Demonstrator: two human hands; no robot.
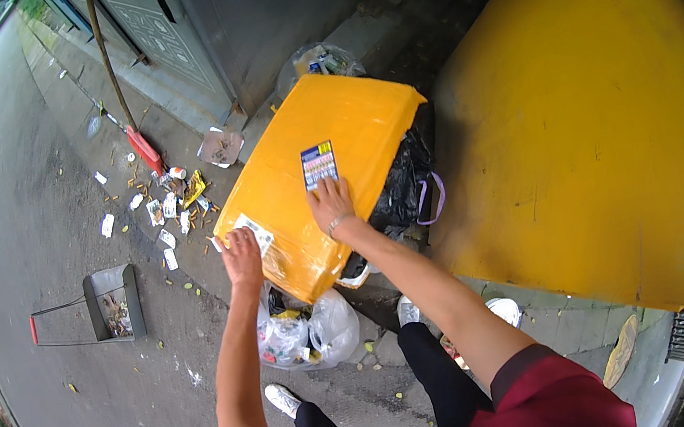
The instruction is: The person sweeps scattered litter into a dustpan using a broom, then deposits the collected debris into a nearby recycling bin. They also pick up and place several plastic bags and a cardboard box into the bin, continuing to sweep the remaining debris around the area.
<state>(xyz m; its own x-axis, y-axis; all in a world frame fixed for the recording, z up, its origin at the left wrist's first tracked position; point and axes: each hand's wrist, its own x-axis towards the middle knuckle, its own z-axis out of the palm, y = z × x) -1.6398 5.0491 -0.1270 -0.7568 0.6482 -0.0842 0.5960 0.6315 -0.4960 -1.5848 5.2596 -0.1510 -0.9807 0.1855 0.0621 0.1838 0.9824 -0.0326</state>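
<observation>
A large flat yellow box (328, 126), wrapped in shiny film or tape, lies slanted on top of the bags in front of me. My left hand (243, 258) grips its near left edge with bent fingers, beside a white printed label (256, 234). Flat on the upper face rests my right hand (331, 202), fingers stretched out. Their tips touch the lower end of a blue, white and yellow printed card or sticker (319, 165). The left fingertips are too small to make out well, and the box's underside is hidden.
Black bags (408, 176) and a clear rubbish bag (316, 334) surround the box. A big yellow container (579, 131) stands right, a grey cabinet (172, 44) behind. Scattered litter (167, 210), a red-ended broom (144, 149) and a long-handled dustpan (134, 300) are at left.
</observation>
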